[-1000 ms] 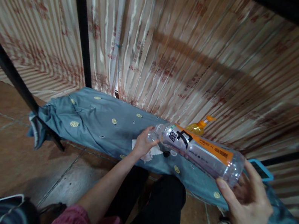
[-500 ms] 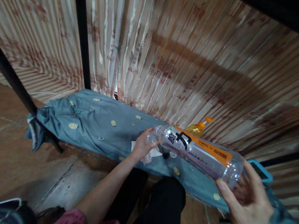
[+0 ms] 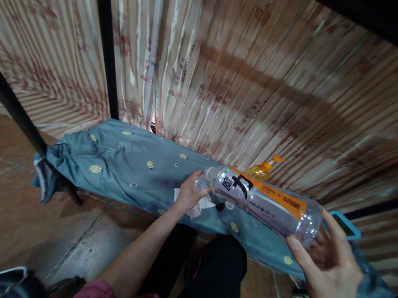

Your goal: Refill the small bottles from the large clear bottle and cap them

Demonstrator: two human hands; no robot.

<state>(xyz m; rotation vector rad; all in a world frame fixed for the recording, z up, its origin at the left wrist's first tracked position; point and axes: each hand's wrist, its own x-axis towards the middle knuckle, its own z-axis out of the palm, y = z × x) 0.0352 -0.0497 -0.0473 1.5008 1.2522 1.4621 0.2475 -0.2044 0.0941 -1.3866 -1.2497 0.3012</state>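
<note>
Holding bottle [image 3: 262, 203] sideways at frame centre-right, above cloth [image 3: 134, 171]; long axis running left-right, neck leftward. Right hand [image 3: 327, 272] cupping base, fingers curled round it. Left hand [image 3: 188, 194] pinching neck end, nearer cap. Orange pump bottle [image 3: 262, 170] standing just behind. Since earlier frames, almost nothing differing: both grips unchanged, view drifting slightly.

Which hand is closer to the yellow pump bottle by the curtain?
Neither clearly. The left hand sits at the clear bottle's mouth, left of and below the yellow pump bottle. The right hand cups the clear bottle's base, lower right of it.
</note>
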